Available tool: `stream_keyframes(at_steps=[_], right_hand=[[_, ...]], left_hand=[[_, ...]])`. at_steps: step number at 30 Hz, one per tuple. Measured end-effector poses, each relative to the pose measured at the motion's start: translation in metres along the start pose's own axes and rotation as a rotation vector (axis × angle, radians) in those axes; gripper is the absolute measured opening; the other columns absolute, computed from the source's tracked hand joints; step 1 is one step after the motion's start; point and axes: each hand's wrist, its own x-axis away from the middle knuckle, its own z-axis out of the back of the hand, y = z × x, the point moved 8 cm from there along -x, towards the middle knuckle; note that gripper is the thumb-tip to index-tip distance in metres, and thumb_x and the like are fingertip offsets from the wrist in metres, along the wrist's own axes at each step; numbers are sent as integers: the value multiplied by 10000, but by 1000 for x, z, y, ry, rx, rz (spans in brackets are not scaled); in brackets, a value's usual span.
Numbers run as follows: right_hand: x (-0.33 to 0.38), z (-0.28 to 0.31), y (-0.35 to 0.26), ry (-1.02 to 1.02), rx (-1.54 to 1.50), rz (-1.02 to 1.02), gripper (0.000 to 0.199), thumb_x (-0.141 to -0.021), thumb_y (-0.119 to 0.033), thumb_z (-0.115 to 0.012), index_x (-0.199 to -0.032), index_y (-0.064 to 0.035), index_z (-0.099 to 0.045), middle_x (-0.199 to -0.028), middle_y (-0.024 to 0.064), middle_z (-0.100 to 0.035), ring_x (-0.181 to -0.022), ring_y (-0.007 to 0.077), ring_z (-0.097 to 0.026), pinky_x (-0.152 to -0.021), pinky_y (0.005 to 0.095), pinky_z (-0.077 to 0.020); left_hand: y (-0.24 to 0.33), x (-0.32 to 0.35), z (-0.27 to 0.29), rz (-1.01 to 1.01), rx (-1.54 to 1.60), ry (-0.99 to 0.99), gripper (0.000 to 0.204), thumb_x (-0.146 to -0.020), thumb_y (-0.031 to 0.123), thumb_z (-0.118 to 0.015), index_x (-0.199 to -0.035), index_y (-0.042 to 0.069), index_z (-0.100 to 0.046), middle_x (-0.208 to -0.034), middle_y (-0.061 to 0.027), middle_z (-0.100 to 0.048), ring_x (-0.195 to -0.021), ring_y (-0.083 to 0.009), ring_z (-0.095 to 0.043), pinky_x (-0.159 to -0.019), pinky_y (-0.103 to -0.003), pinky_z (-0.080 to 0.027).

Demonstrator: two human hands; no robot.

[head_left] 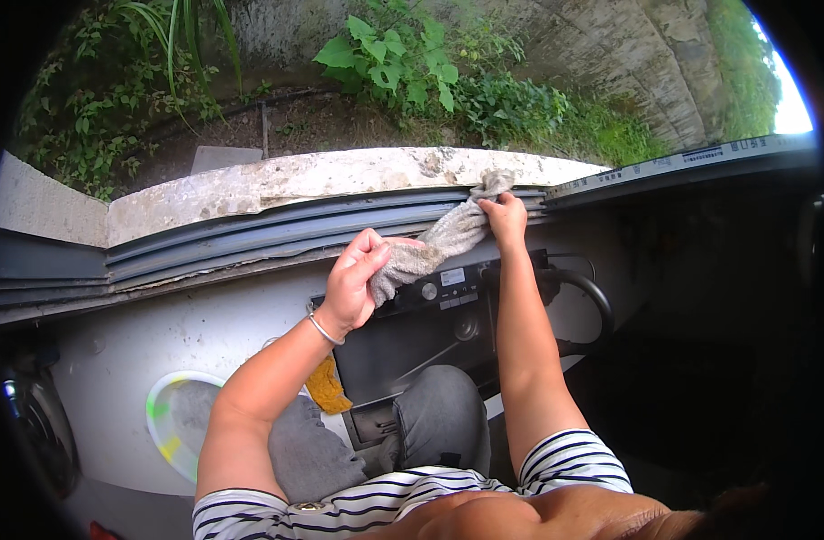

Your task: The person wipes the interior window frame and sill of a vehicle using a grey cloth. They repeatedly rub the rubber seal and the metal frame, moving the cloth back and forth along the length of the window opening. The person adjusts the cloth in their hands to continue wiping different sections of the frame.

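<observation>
A grey, dirt-stained cloth [448,236] is stretched and twisted between my two hands. My left hand [351,281], with a bangle at the wrist, is closed round its lower left end. At the upper right, my right hand [506,218] grips the cloth near its other end. A bunched tip of the cloth sticks out past the right hand, over the pale outer ledge. Beneath the cloth run the grey window tracks [322,229] of a sliding window frame. Some of the right hand's fingers are hidden behind the cloth.
A dark appliance with a control panel [448,290] and a black hose [597,301] stand below the sill. An orange cloth [327,387] and a pale round basin [160,423] are at the lower left. The stained ledge [340,175] borders plants outside; a window edge [682,166] extends right.
</observation>
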Motion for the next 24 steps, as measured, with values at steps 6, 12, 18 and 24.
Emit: stream_keyframes(at_steps=[6,12,18,24], right_hand=[[-1,24,-16,394,-22,56,383,-683,-307,-656,-839,40,-609,-784,246,-634,-764,391,-617,-743,415,-474],[-7,32,-3,284,89,-116,391,-663,-304,-651,-875,24,-626,-860,239,-654,-853,410,-619,-782,422,-474],[-11,41,-17,307,235,-22,405,-649,-297,-656,-919,0,-598,-898,234,-649,-882,415,-614,-796,464,-482],[-23,17,3,330,-123,-72,335,-635,-222,-731,-819,0,-560,-792,145,-631,-719,278,-602,-712,373,-476]], left_hand=[[-5,1,-3,31,3,-43,128,-942,95,-481,-843,56,-409,-1166,-241,-584,-974,-190,-572,-896,-303,-424],[-8,2,-15,61,-11,-81,127,-943,94,-492,-840,60,-425,-1158,-220,-590,-965,-160,-561,-891,-295,-424],[-28,2,-24,100,-89,-147,164,-937,114,-522,-804,85,-431,-1144,-188,-606,-874,-85,-481,-846,-249,-379],[-24,3,-26,89,-57,-120,168,-932,117,-532,-804,82,-428,-1139,-192,-605,-883,-96,-497,-855,-263,-391]])
